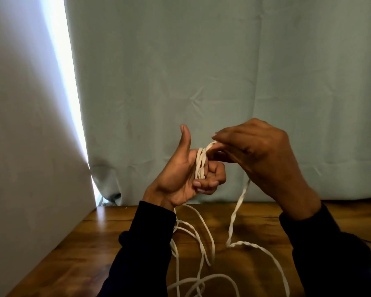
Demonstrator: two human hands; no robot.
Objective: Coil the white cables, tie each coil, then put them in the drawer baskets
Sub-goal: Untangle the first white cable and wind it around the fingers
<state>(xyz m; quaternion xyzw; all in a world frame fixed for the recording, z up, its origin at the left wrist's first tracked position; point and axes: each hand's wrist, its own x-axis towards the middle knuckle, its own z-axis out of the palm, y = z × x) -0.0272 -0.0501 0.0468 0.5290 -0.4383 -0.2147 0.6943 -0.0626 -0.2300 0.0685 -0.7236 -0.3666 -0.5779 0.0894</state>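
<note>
My left hand (180,179) is raised above the table, thumb pointing up, fingers curled around several loops of a flat white cable (200,163). My right hand (259,155) is just to its right and pinches the same cable at the top of the loops. From the right hand a twisted length of cable (237,213) drops to the wooden table (94,243). More loose loops hang below my left wrist and lie on the table near the lower edge. No drawer basket is in view.
A pale green curtain (201,71) hangs straight behind the table. A white wall or panel (19,146) closes the left side, with a bright gap of light beside it. Dark sleeves cover both forearms.
</note>
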